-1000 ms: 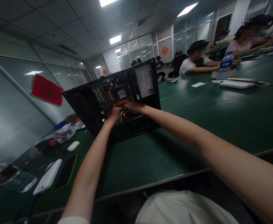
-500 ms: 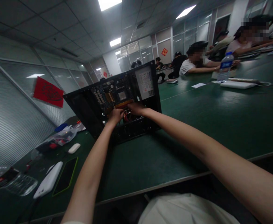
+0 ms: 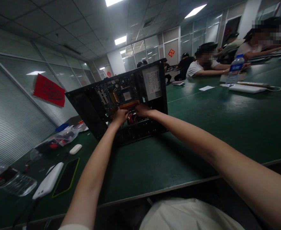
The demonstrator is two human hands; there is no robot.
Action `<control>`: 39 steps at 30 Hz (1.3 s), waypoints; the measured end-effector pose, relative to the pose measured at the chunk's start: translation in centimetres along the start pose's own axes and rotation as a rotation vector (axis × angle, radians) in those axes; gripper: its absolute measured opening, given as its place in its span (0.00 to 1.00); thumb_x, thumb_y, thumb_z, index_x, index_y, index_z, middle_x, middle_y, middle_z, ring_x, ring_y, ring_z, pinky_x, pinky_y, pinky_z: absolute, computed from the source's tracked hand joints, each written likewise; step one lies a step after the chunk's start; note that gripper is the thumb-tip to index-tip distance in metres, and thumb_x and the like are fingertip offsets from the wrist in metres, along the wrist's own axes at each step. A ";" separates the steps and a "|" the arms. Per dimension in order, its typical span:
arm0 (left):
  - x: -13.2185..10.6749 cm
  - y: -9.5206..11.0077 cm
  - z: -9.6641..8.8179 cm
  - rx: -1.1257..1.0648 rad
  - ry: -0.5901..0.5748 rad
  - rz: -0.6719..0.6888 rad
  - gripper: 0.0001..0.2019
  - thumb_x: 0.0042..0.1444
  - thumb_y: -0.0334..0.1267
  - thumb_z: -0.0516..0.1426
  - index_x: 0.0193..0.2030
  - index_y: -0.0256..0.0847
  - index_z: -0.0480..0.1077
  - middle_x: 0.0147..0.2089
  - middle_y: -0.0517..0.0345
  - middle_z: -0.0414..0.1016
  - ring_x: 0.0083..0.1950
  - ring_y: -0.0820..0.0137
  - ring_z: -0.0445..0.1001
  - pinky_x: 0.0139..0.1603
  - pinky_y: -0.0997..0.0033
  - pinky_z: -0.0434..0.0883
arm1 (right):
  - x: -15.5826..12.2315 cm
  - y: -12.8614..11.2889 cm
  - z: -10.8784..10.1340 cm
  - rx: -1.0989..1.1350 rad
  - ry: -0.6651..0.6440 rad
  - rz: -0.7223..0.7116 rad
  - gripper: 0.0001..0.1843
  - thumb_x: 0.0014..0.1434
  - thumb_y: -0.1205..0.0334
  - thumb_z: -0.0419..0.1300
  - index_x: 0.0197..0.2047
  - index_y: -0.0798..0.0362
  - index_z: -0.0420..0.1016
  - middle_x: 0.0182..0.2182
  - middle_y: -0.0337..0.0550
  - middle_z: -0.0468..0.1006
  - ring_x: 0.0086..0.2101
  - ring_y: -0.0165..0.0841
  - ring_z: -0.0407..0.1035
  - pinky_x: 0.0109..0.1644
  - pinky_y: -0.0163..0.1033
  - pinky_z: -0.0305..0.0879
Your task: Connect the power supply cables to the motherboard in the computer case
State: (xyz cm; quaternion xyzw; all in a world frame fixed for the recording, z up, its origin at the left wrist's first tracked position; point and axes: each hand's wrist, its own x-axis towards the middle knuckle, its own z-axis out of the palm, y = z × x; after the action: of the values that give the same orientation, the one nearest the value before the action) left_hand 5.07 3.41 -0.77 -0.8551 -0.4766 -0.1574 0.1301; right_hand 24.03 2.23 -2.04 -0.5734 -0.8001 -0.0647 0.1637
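An open black computer case (image 3: 87,110) stands on the green table (image 3: 202,121), with a blue motherboard (image 3: 116,94) and a grey power supply (image 3: 152,83) showing inside. Both my arms reach into it. My left hand (image 3: 120,115) is closed at the lower edge of the motherboard, by an orange strip (image 3: 130,104). My right hand (image 3: 142,110) is closed beside it, over a bundle of red and dark cables (image 3: 131,118). What the fingers grip is too small to make out.
At the left lie a white device (image 3: 49,179), a green-edged phone (image 3: 67,176), a small white case (image 3: 75,149) and clear plastic bags (image 3: 63,135). A water bottle (image 3: 235,68) and white keyboard (image 3: 247,88) stand far right. Other people sit at the tables behind.
Both hands stay inside the case, shifting slightly along the lower edge of the motherboard. The view has moved a little.
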 end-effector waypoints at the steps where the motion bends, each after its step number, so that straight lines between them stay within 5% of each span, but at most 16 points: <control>1: 0.0 0.1 0.0 0.006 -0.002 -0.002 0.15 0.66 0.41 0.53 0.49 0.46 0.81 0.48 0.50 0.83 0.49 0.62 0.80 0.47 0.69 0.71 | 0.0 0.0 0.0 0.003 -0.001 0.003 0.19 0.68 0.61 0.54 0.52 0.59 0.81 0.50 0.61 0.81 0.50 0.43 0.76 0.50 0.36 0.69; 39: -0.2 1.2 -0.7 0.125 -0.013 -0.018 0.16 0.65 0.41 0.52 0.48 0.45 0.82 0.47 0.43 0.83 0.48 0.55 0.81 0.47 0.62 0.73 | 0.0 -0.3 -0.2 0.029 -0.030 0.033 0.17 0.65 0.63 0.58 0.52 0.61 0.81 0.49 0.63 0.81 0.48 0.45 0.77 0.49 0.37 0.70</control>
State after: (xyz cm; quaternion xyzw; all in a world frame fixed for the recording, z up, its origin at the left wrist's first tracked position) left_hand 5.87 2.40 -0.32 -0.8419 -0.4941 -0.1231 0.1786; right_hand 23.79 2.02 -1.86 -0.5850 -0.7938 -0.0416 0.1610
